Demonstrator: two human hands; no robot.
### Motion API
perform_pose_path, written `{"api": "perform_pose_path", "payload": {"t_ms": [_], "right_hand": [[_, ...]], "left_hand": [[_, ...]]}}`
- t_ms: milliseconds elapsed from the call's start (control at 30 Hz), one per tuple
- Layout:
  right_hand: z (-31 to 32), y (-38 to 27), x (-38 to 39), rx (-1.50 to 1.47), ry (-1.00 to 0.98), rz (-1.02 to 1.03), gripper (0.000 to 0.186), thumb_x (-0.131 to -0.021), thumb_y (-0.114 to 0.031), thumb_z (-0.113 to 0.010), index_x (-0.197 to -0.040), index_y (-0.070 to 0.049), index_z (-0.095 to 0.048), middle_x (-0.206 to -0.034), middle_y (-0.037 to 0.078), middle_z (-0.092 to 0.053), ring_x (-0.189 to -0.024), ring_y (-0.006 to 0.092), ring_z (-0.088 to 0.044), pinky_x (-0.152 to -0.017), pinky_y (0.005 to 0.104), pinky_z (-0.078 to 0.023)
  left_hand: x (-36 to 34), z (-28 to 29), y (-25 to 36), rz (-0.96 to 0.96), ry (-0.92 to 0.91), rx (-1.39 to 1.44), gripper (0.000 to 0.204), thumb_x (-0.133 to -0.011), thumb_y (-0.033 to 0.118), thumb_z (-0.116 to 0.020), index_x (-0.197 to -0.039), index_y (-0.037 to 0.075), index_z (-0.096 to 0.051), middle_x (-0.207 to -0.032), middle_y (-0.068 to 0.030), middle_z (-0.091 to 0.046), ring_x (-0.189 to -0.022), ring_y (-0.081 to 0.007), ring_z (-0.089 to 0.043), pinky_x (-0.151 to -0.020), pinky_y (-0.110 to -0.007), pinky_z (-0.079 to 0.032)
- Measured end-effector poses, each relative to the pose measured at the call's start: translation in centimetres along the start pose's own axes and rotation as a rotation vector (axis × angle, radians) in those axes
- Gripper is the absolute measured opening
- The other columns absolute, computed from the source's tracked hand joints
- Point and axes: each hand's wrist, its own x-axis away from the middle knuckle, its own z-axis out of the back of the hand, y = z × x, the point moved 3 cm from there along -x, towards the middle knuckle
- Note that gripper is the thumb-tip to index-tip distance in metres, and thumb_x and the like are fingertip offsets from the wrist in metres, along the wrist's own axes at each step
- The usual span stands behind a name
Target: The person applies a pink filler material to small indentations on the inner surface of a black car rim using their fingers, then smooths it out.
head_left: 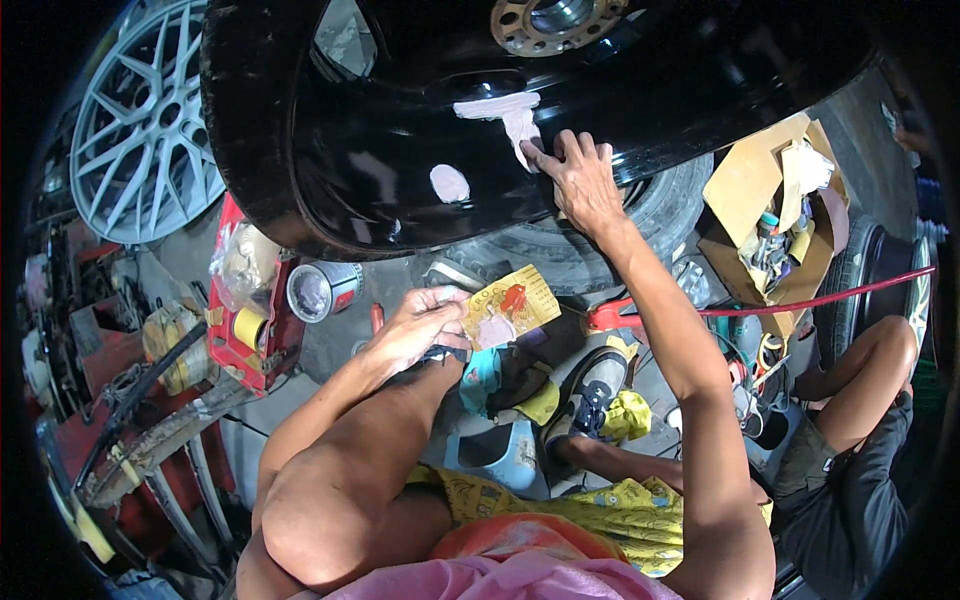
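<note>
A glossy black wheel rim fills the upper middle, with a rusty hub ring near its top. On its face is a T-shaped smear of pale pink putty, and an oval putty patch lies lower left. My right hand reaches up to the rim, fingers apart, one fingertip at the lower end of the smear. Below the rim, my left hand pinches a yellow printed card by its left side. The card carries a dab of pink putty and a red mark.
An open tin stands by a red tool tray. A silver spoked rim leans at left; a tyre lies beneath the black rim. At right are a cardboard box, a red hose and another person's bent leg.
</note>
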Motion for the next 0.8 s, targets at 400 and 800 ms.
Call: {"api": "perform_pose_path", "payload": {"t_ms": [400, 800], "right_hand": [[-1.6, 1.9, -3.1, 0.179, -0.006, -0.053, 0.055, -0.089, -0.015, -0.054, -0.141, -0.034, -0.054, -0.115, 0.007, -0.047, -0.105, 0.026, -0.044, -0.085, 0.0439, -0.037], [-1.7, 0.6, -3.6, 0.08, -0.02, -0.032, 0.053, -0.087, -0.027, -0.061, -0.139, -0.033, -0.056, -0.118, 0.009, -0.047, -0.108, 0.0268, -0.045, -0.087, 0.046, -0.037]], "left_hand": [[0.1, -0.6, 0.2, 0.021, 0.002, 0.054, 0.019, -0.098, 0.006, -0.057, -0.113, -0.005, -0.061, -0.1, -0.0108, -0.067, -0.078, -0.0166, -0.07, -0.068, -0.026, -0.06], [-0.3, -0.3, -0.1, -0.014, -0.037, 0.036, 0.017, -0.099, 0.007, -0.056, -0.111, -0.004, -0.061, -0.101, -0.0121, -0.069, -0.084, -0.0209, -0.073, -0.073, -0.033, -0.062]]}}
